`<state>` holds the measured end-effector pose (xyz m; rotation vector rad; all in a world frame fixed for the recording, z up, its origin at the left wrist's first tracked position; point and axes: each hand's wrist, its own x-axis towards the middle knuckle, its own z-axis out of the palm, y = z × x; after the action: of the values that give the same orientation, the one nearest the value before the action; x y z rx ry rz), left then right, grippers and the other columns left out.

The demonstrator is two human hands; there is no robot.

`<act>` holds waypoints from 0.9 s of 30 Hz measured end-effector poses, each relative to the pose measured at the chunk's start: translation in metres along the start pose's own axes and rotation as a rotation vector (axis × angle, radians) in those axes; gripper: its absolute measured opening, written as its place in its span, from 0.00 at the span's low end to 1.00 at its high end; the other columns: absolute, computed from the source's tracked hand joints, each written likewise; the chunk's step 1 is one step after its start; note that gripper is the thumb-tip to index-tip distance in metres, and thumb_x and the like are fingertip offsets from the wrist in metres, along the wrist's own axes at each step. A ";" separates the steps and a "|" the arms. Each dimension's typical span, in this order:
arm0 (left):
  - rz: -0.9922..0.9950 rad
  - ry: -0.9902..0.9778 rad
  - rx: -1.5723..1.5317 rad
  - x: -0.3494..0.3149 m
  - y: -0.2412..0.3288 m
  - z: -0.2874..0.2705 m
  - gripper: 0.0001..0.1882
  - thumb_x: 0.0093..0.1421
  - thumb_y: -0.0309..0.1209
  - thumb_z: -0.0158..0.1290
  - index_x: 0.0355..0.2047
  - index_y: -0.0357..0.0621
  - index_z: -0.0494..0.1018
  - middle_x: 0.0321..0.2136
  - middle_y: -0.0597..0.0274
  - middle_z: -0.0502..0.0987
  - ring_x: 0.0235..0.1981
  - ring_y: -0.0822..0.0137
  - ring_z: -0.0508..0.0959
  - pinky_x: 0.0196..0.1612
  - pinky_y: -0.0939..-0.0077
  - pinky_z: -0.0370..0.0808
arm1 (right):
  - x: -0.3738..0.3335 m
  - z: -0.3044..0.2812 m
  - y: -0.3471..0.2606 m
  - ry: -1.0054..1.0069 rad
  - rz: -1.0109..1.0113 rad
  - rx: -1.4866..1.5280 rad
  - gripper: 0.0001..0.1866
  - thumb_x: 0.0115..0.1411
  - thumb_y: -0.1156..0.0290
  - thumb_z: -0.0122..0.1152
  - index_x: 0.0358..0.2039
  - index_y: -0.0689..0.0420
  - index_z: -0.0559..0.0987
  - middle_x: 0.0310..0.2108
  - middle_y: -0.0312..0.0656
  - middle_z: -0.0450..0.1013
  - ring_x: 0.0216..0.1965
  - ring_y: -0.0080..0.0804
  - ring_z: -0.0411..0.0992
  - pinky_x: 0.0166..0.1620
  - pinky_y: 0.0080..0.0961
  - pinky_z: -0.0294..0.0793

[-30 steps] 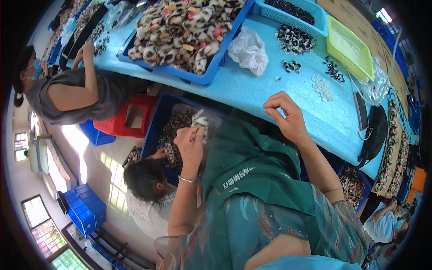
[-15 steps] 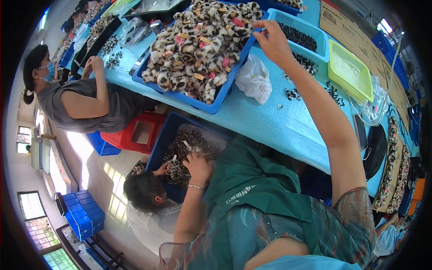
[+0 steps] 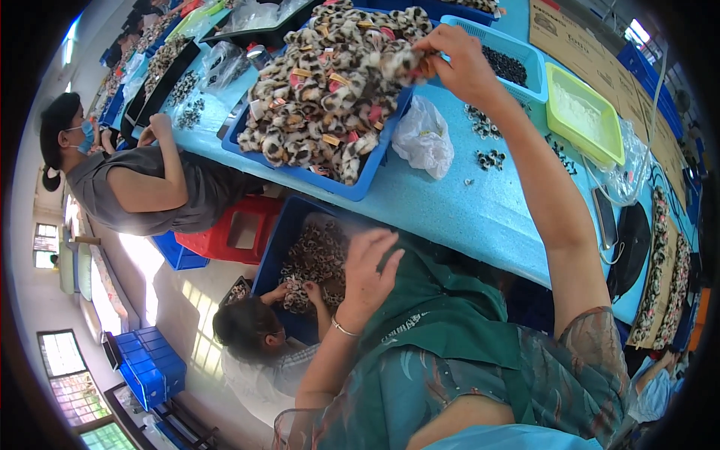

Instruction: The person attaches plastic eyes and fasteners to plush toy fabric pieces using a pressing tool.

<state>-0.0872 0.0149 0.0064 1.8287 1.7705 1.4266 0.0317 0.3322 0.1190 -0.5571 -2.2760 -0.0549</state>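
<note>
My right hand (image 3: 463, 64) pinches a small spotted plush piece (image 3: 400, 66) at the right side of a heap of like pieces. That heap (image 3: 311, 105), in white, brown and black fur with pink parts and small tags, fills a blue tray (image 3: 352, 189) on the table. Lower down, my left hand (image 3: 369, 276), with a bracelet on its wrist, hangs in the air with its fingers apart and nothing in them. Beneath it is a blue bin (image 3: 268, 259) of small furry pieces, where a co-worker's hands (image 3: 292, 291) are busy.
Right of the tray lie a crumpled clear bag (image 3: 424, 139) and small black parts (image 3: 491, 159). Behind these stand a light-blue basket (image 3: 525, 88) of black parts and a yellow-green basket (image 3: 581, 112). Another person (image 3: 124, 165) sits at left, near a red stool (image 3: 225, 232).
My right hand was pinched beside the tray's edge; now a plush piece shows in it. My left hand has risen out of the lower bin, its fingers spread.
</note>
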 end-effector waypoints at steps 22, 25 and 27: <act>-0.767 -0.275 -1.325 0.006 0.057 0.023 0.17 0.55 0.20 0.59 0.45 0.37 0.73 0.40 0.61 0.78 0.40 0.71 0.77 0.45 0.76 0.75 | -0.201 -0.078 -0.173 -0.128 0.822 0.798 0.07 0.55 0.75 0.61 0.35 0.62 0.77 0.31 0.41 0.71 0.30 0.29 0.70 0.37 0.25 0.70; -0.939 -0.233 -1.334 0.006 0.058 0.021 0.16 0.54 0.19 0.59 0.44 0.37 0.74 0.39 0.61 0.78 0.39 0.71 0.78 0.44 0.76 0.75 | -0.205 -0.080 -0.176 -0.194 0.754 0.757 0.08 0.55 0.75 0.61 0.35 0.63 0.75 0.30 0.41 0.71 0.31 0.29 0.70 0.38 0.25 0.69; -0.915 -0.218 -1.334 0.004 0.052 0.025 0.16 0.54 0.19 0.59 0.44 0.37 0.74 0.39 0.61 0.78 0.39 0.71 0.78 0.44 0.77 0.75 | -0.207 -0.078 -0.179 -0.181 0.717 0.709 0.07 0.56 0.76 0.60 0.35 0.62 0.74 0.30 0.39 0.71 0.33 0.27 0.71 0.38 0.24 0.69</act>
<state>-0.0359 0.0168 0.0333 0.3587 0.8166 1.3023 0.1372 0.0768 0.0514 -0.9565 -1.9387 1.1354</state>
